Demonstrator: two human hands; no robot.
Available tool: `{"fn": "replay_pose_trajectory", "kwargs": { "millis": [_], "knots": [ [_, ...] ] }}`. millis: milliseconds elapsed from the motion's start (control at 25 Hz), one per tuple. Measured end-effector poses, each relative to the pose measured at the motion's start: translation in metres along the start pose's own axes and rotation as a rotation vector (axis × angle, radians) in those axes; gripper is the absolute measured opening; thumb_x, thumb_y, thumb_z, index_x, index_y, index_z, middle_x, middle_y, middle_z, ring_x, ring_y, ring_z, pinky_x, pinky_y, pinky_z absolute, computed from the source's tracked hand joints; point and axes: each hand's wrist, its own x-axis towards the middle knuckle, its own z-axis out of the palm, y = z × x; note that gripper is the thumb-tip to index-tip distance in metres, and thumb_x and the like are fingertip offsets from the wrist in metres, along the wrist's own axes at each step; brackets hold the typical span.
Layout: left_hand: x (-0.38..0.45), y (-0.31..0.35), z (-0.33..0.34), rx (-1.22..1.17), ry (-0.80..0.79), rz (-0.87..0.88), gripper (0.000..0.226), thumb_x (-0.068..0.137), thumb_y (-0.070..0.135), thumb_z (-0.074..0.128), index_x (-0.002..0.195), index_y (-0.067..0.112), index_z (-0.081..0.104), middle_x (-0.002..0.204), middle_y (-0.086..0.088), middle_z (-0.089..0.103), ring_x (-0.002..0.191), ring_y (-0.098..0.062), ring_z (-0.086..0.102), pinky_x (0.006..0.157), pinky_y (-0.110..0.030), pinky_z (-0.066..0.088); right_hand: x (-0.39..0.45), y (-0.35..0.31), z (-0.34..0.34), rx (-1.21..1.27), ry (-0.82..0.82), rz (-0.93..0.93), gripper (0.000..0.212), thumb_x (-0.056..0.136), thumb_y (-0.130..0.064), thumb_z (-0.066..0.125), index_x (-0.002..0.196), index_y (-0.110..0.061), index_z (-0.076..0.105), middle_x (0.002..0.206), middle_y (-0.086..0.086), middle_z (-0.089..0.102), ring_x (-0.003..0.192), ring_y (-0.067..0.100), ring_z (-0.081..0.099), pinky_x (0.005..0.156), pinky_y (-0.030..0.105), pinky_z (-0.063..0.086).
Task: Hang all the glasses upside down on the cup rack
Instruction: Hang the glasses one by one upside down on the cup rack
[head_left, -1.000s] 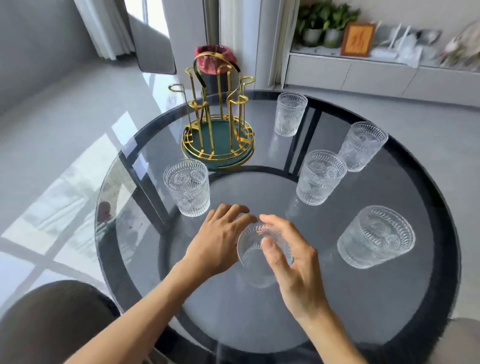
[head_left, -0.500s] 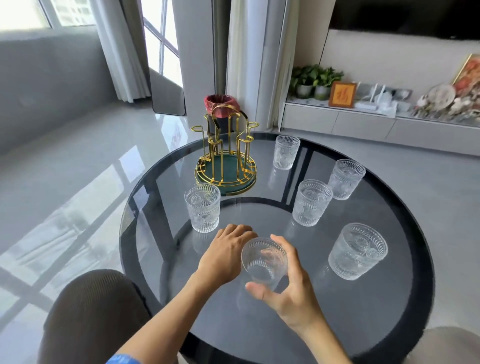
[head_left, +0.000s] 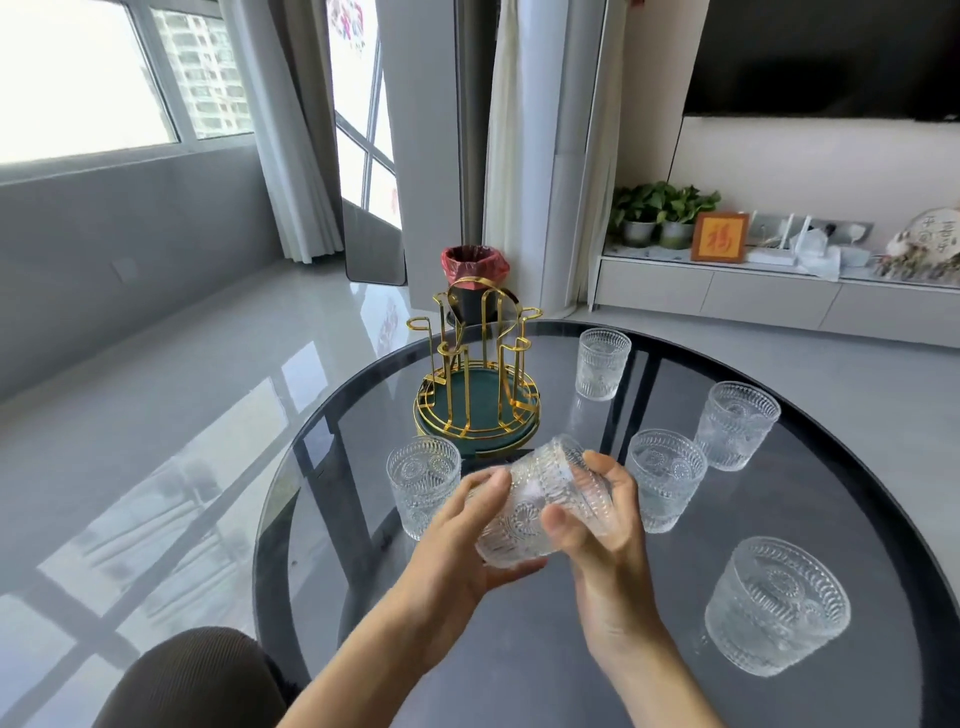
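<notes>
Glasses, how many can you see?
6. One glass is held in both hands; one sits left of them; four stand at right. None hang on the rack.

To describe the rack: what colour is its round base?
Dark green, with gold wire around it; the cup rack shows in the head view.

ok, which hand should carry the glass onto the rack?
Left, probably. The left hand cups the held glass from below, and the gold rack stands ahead, slightly left. The right hand grips from the right side.
</notes>
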Motion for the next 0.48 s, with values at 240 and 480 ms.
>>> {"fn": "replay_pose_trajectory", "kwargs": {
  "millis": [240,480],
  "knots": [
    [0.015,0.079,-0.005,0.193,0.358,0.326,0.068,0.059,0.037,0.088,0.117,0.014,0.059,0.099,-0.01,0.076,0.09,-0.025,0.075,0.073,-0.036,0.059,-0.003,0.035,-0.01,-0.603,-0.087,0.065,0.08,0.066,-0.057,0.079,0.133,-0.041,0.039,0.136,-0.013,0.052,0.126,0.004,0.048,0.102,0.029,0.037],
    [0.076,0.148,-0.024,0.75,0.595,0.68,0.067,0.054,0.035,0.095,0.111,0.03,0.059,0.108,0.013,0.062,0.093,-0.006,0.065,0.064,-0.007,0.049,-0.023,0.072,-0.019,-1.348,-0.182,-0.283,0.075,0.062,-0.034,0.08,0.132,-0.017,0.057,0.114,-0.004,0.067,0.099,0.021,0.062,0.084,0.033,0.046]
  ]
}}
